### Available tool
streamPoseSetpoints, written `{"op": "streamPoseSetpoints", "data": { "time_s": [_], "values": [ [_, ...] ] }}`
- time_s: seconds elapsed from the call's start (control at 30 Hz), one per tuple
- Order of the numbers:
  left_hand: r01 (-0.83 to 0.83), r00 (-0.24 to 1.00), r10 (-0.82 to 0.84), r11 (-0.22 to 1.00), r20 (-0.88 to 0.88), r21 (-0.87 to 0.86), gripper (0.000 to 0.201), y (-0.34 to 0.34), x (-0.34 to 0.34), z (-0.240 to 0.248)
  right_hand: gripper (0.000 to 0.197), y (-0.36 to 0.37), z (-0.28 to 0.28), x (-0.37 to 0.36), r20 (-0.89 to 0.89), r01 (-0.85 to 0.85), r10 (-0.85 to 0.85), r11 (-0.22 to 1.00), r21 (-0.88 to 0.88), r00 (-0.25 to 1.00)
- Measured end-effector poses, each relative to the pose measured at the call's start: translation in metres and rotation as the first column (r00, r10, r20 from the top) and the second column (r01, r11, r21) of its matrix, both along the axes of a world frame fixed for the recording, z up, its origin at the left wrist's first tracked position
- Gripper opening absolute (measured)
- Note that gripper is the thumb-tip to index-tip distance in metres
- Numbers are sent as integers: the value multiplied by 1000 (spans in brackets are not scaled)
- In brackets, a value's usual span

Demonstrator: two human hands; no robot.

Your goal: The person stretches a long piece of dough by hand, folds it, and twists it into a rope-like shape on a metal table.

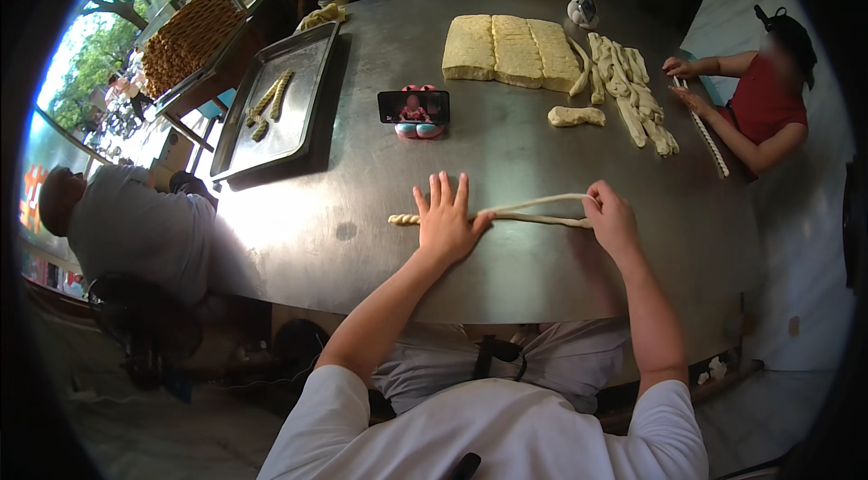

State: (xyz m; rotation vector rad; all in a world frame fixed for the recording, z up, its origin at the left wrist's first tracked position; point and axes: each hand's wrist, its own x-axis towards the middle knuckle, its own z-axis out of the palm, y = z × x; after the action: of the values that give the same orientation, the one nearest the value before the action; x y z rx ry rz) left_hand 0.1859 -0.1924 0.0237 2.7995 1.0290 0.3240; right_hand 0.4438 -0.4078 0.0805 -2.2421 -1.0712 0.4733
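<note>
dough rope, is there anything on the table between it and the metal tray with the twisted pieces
Partly. The dough rope lies under the left hand and in the right hand. Bare steel table runs up-left to the tray. Only the phone on its stand sits nearby, right of the tray, beside that path.

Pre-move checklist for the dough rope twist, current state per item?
1. Left hand flat on the dough rope, palm down, fingers spread: ok.
2. Right hand holds the folded end of the rope: ok; how firmly, cannot tell.
3. Two strands lie apart between the hands; a twisted end sticks out left of the left hand: ok.
4. Metal table bare around the rope: ok.
5. Phone on its stand sits well behind the rope: ok.
6. Tray with three finished twists at far left, space left on it: ok.
</note>
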Motion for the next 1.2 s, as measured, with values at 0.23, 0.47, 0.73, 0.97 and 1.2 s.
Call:
{"op": "streamPoseSetpoints", "data": {
  "time_s": [0.23, 0.47, 0.73, 0.97, 1.2],
  "values": [
    [361, 932, -361, 932, -27, 10, 90, -35, -54, -3, 13, -62, -56, -9, 303, -347, 328, 938, 10, 895],
    [154, 965, -160, 987, 209, 43, 89, 16, 35, -27, 14, 16, -56, 1, 352, -111, 63, 987, 119, 934],
    [180, 983, -179, 983, -49, 22, 93, -35, 5, 21, 15, -23, -7, -2, -68, -26, 22, 998, -50, 997],
    [396, 918, -396, 918, -9, 2, 87, -42, -28, -4, 11, -67, -59, -8, 275, -310, 295, 950, 15, 915],
    [183, 969, -187, 982, 163, 38, 91, 8, 37, -26, 15, 24, -64, 3, 344, -160, 113, 981, 112, 932]
  ]
}}
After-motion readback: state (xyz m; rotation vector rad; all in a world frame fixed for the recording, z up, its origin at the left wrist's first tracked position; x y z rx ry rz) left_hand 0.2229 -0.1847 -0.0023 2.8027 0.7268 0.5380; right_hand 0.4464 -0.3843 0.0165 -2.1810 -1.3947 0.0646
